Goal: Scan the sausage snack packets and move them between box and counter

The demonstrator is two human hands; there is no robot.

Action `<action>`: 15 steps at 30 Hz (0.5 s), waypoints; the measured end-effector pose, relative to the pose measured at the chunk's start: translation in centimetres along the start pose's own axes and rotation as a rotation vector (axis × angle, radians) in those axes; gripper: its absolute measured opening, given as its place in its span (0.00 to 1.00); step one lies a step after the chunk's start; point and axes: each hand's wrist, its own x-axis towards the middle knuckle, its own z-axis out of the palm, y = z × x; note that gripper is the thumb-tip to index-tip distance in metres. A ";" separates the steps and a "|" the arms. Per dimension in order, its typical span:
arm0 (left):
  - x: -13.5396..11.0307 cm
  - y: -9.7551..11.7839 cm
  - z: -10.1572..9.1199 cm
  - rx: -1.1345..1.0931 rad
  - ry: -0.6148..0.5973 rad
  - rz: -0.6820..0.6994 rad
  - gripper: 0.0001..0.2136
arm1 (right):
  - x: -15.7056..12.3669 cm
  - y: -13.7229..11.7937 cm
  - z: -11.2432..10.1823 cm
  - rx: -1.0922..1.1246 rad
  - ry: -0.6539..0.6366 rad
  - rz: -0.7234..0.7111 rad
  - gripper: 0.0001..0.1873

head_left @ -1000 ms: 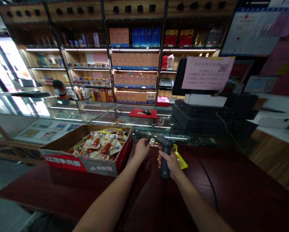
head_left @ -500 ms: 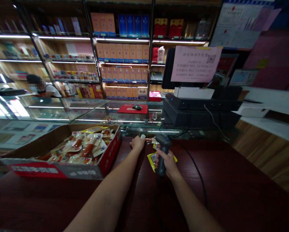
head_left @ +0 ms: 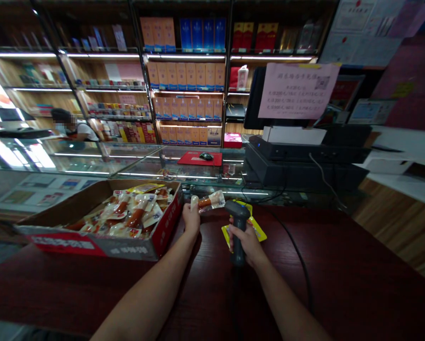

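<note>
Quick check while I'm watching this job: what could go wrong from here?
The sausage packet, pinched at one end by the left hand, could slip free. The yellow packet seems only loosely caught by the right hand around the barcode scanner, so it might drop. The scanner's slack black cable could snag an arm.

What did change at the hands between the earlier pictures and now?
The left hand moved a little left, away from the scanner, and raised the sausage packet, which now sticks out to the right of that hand in full view. The right hand still grips the scanner. The box of packets stays beside the left hand.
</note>
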 end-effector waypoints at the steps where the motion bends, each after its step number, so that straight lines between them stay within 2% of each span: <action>1: 0.1 -0.1 -0.1 0.067 0.012 0.045 0.10 | 0.0 0.2 0.0 -0.016 -0.003 0.007 0.24; 4: 0.3 0.1 -0.3 0.164 0.052 0.089 0.09 | 0.1 0.6 0.0 -0.048 -0.007 0.011 0.24; 11: -0.2 1.5 -0.2 0.161 0.086 0.052 0.12 | 0.2 0.9 -0.1 -0.090 -0.004 0.007 0.19; 15: 0.0 1.4 -0.1 0.161 0.094 0.024 0.10 | 0.1 0.9 -0.1 -0.090 -0.022 0.007 0.18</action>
